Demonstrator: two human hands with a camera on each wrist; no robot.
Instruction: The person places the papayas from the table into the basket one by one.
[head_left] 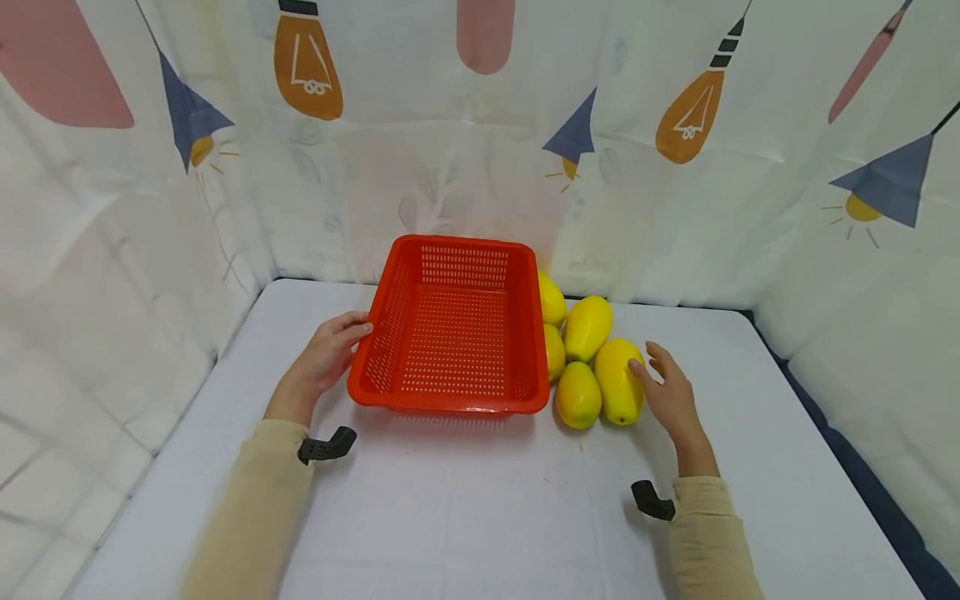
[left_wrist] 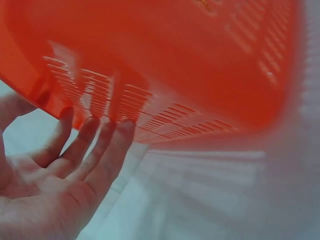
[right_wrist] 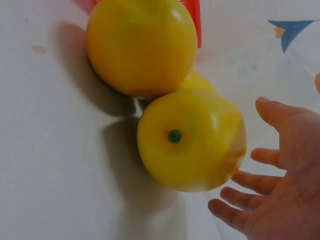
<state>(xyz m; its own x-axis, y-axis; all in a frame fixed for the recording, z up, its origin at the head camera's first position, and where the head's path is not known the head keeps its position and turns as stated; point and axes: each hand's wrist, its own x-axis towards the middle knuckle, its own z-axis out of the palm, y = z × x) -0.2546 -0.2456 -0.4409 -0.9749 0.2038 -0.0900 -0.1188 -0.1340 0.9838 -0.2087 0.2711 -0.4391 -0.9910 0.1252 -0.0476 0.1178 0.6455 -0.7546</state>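
My left hand (head_left: 324, 360) holds a red plastic basket (head_left: 450, 407) by its left side, fingers against the slotted wall (left_wrist: 107, 95) in the left wrist view. The basket tilts, its inside facing me, and its near edge casts a shadow on the table. Right of it lie several smooth yellow fruits shaped like mangoes, among them an upper one (head_left: 588, 328) and a lower one (head_left: 578, 397). Beside the rightmost fruit (head_left: 619, 392) is my right hand (head_left: 671, 402), fingers spread. The right wrist view shows those fingertips (right_wrist: 242, 177) at the side of a fruit with a green stem spot (right_wrist: 200, 150).
A white-covered table (head_left: 495, 517) carries everything. Behind it and along both sides hangs a pale cloth (head_left: 450, 158) printed with lamps and bulbs. Part of the fruit group is hidden behind the basket's right side. A dark camera mount sits on each wrist.
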